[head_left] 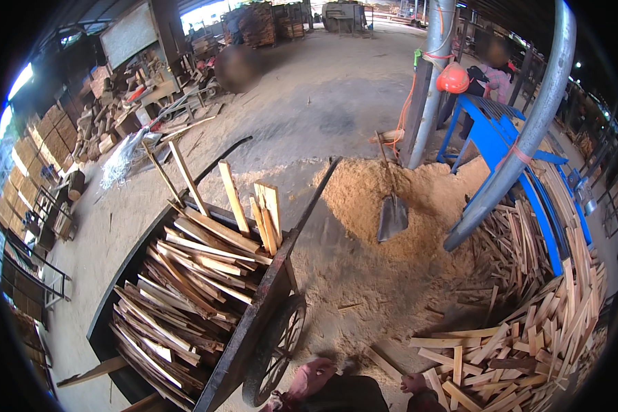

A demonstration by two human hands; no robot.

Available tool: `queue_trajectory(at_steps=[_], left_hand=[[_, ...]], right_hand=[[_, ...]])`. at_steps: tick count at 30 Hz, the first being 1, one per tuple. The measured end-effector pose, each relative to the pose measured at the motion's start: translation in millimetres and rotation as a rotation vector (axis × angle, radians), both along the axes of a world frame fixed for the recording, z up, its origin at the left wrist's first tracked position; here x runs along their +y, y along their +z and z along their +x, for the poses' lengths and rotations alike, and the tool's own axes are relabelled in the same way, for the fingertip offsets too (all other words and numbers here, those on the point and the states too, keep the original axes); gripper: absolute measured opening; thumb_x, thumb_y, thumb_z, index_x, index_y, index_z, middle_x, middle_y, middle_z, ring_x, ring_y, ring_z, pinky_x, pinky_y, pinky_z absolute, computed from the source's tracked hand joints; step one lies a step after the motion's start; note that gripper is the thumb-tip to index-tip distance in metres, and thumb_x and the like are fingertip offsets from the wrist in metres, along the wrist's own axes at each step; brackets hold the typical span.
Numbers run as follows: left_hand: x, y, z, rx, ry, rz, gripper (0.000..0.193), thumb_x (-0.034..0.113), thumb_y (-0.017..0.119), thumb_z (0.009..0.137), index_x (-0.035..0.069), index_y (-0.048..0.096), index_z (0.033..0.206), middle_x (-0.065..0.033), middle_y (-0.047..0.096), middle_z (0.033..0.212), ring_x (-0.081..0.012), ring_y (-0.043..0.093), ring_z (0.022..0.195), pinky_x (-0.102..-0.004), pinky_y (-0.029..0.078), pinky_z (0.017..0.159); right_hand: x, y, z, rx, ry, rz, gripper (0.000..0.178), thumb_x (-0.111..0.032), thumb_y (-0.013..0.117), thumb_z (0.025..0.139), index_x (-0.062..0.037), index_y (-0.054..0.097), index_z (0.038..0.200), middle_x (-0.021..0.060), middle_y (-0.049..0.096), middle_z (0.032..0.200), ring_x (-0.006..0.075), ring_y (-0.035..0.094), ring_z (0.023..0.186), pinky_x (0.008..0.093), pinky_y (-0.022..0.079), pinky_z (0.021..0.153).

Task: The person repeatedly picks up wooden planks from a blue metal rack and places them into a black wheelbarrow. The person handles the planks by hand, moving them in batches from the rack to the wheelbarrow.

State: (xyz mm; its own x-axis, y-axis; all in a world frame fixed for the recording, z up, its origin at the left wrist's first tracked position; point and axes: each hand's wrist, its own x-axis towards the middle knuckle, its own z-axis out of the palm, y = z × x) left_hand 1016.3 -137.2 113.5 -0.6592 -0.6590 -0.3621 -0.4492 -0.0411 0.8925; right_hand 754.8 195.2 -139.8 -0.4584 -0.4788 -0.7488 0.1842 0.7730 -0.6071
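Observation:
At the lower edge, my left hand [314, 376] is beside the cart wheel [278, 350], its fingers loosely curled with nothing visible in them. My right hand [413, 383] closes round the near end of a wooden strip [383, 361], which points forward and left over the floor. To the right of that hand spreads a large heap of loose wooden strips [508, 357]. A black two-wheeled cart [244, 343] at my left carries a full load of wood strips [185, 288]. Several boards [233, 199] stand upright at its far end.
A shovel [393, 218] rests on the sawdust pile [364, 199] ahead. Right of it are a slanted metal post [515, 161], a blue machine frame [491, 130] and a hanging orange helmet [453, 78]. Another person [499, 81] is behind the frame. Stacked timber [51, 134] lines the left.

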Motion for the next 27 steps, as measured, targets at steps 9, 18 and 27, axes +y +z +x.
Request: queue_trajectory(at_steps=[9, 18, 27], left_hand=[[-38, -51, -37, 0.138, -0.250, -0.010, 0.023, 0.017, 0.071, 0.084, 0.003, 0.066, 0.102, -0.0088, 0.071, 0.089, -0.0162, 0.068, 0.080, -0.0303, 0.055, 0.069], [-79, -58, -38, -0.049, -0.396, 0.008, 0.026, 0.016, 0.071, 0.084, -0.001, 0.064, 0.102, -0.0101, 0.070, 0.086, -0.0176, 0.068, 0.082, -0.0312, 0.054, 0.075], [-64, -38, -137, -0.066, -0.593, -0.030, 0.027, 0.017, 0.070, 0.084, -0.003, 0.064, 0.101, -0.0109, 0.070, 0.087, -0.0177, 0.067, 0.083, -0.0311, 0.054, 0.076]], right_hand=[[49, 15, 102, -0.112, -0.180, 0.272, 0.031, -0.032, 0.062, 0.088, -0.0009, 0.067, 0.086, 0.0107, 0.069, 0.075, 0.0205, 0.067, 0.060, 0.0355, 0.054, 0.054], [-10, 79, 142, -0.151, -0.608, 0.191, 0.034, -0.029, 0.060, 0.083, 0.0023, 0.070, 0.092, 0.0128, 0.069, 0.078, 0.0207, 0.068, 0.065, 0.0336, 0.056, 0.057], [13, 59, 143, -0.220, -0.749, 0.198, 0.034, -0.029, 0.064, 0.083, 0.0016, 0.070, 0.097, 0.0111, 0.070, 0.081, 0.0201, 0.068, 0.068, 0.0356, 0.058, 0.059]])
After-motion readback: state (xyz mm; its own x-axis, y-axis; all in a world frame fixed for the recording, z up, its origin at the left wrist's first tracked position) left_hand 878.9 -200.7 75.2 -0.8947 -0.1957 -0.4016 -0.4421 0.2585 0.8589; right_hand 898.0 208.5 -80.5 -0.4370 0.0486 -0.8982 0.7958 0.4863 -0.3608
